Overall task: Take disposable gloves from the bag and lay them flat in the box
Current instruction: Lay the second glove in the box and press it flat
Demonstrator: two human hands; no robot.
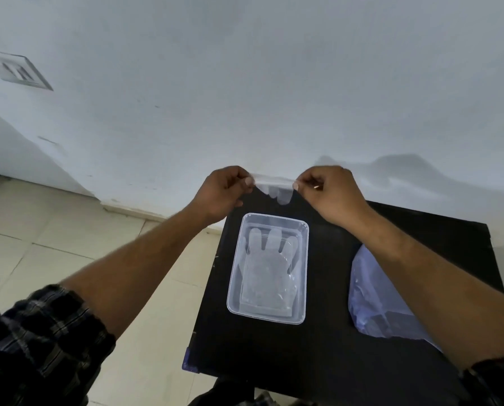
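Observation:
A clear plastic box (233, 268) lies in the middle of a black table (327, 347). Flat inside it rests a see-through disposable glove (270, 273), fingers pointing away from me. Beyond the box's far end, my left hand (223, 191) and my right hand (331, 194) each pinch one end of a second clear glove (275, 187), stretched between them in the air with its fingers hanging down. The plastic bag (371, 300) lies on the table to the right of the box, partly hidden under my right forearm.
The table stands against a white wall (245, 98). Beige floor tiles (69, 244) lie to its left. A wall socket plate (18, 70) sits high on the left. My checked sleeves are at the bottom corners.

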